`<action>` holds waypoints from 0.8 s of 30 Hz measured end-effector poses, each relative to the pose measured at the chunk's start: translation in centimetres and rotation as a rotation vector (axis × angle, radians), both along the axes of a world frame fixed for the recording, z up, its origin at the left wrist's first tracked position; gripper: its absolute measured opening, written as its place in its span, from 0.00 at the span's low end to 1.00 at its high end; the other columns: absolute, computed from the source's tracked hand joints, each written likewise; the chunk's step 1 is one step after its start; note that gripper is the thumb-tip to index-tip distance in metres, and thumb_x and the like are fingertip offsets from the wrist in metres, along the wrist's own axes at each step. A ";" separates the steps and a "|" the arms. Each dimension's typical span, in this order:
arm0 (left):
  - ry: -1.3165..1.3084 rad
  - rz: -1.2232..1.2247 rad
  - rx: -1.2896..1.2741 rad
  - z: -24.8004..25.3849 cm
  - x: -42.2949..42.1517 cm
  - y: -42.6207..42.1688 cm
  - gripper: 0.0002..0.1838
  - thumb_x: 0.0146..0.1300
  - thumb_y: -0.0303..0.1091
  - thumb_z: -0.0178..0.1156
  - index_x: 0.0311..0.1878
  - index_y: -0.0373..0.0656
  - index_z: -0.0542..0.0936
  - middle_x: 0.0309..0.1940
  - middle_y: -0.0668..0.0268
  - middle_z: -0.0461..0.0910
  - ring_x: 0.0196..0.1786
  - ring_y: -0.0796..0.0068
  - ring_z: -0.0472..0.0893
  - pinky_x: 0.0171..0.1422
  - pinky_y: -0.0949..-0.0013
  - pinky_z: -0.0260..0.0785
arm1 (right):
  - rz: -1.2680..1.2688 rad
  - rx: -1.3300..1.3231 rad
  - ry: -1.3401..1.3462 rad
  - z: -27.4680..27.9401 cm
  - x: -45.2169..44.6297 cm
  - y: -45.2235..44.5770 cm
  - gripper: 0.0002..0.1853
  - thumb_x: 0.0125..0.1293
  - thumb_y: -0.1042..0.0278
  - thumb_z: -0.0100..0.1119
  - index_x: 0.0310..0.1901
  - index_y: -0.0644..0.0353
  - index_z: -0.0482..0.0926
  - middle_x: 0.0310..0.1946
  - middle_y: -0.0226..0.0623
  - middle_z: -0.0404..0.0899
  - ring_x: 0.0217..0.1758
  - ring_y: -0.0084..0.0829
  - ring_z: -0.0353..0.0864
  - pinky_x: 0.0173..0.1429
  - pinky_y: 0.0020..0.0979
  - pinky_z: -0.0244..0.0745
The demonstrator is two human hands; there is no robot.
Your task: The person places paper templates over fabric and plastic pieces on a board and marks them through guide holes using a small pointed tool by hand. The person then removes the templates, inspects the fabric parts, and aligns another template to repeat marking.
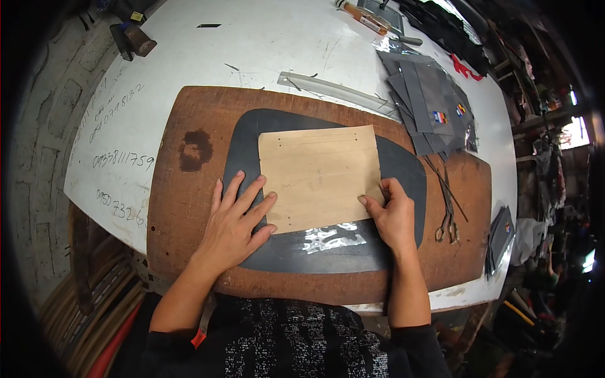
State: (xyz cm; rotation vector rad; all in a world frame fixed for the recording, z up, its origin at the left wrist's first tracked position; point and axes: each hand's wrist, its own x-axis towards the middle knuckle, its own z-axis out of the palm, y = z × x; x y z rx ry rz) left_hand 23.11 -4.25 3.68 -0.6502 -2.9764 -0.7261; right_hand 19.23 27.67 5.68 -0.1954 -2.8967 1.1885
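Observation:
A tan cardboard sheet [321, 176] with small dark holes near its corners and faint pencil marks lies over a black rounded mat [265, 123]. Shiny clear plastic [334, 238] shows just below the sheet's near edge. My left hand [236, 217] is spread flat, its fingertips on the sheet's left edge and the mat. At the right edge, my right hand [392, 211] pinches the sheet between thumb and curled fingers. Scissors [447, 223] lie on the brown board to the right of that hand.
The brown board [183, 220] rests on a white table [176, 57] with handwritten numbers. Beyond the mat lies a metal ruler [340, 91]. Grey sheets [419, 101] with small flag-like marks overlap the board at right; more grey pieces [500, 239] sit by the table's right edge.

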 end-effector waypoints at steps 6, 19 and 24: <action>-0.026 0.008 -0.004 0.6 -0.1 0.2 0.31 0.60 0.44 0.73 0.67 0.50 0.80 0.78 0.61 0.66 0.81 0.43 0.58 0.82 0.31 0.45 | 0.031 0.216 0.024 0.2 0.2 -0.2 0.20 0.61 0.61 0.77 0.44 0.64 0.78 0.29 0.49 0.85 0.32 0.47 0.87 0.37 0.41 0.78; -0.081 -0.002 -0.025 3.1 -1.4 0.7 0.29 0.56 0.41 0.75 0.62 0.49 0.81 0.69 0.58 0.68 0.76 0.42 0.62 0.81 0.33 0.50 | 0.120 -0.122 0.112 3.7 1.0 0.0 0.11 0.71 0.79 0.59 0.52 0.66 0.82 0.30 0.41 0.84 0.33 0.32 0.85 0.43 0.30 0.80; -0.088 -0.010 -0.011 2.9 -1.7 0.7 0.29 0.55 0.39 0.75 0.61 0.48 0.82 0.67 0.57 0.68 0.74 0.45 0.62 0.80 0.35 0.53 | 0.596 -0.108 0.034 2.5 1.7 -5.5 0.08 0.65 0.78 0.64 0.46 0.59 0.83 0.34 0.42 0.87 0.34 0.40 0.88 0.42 0.35 0.83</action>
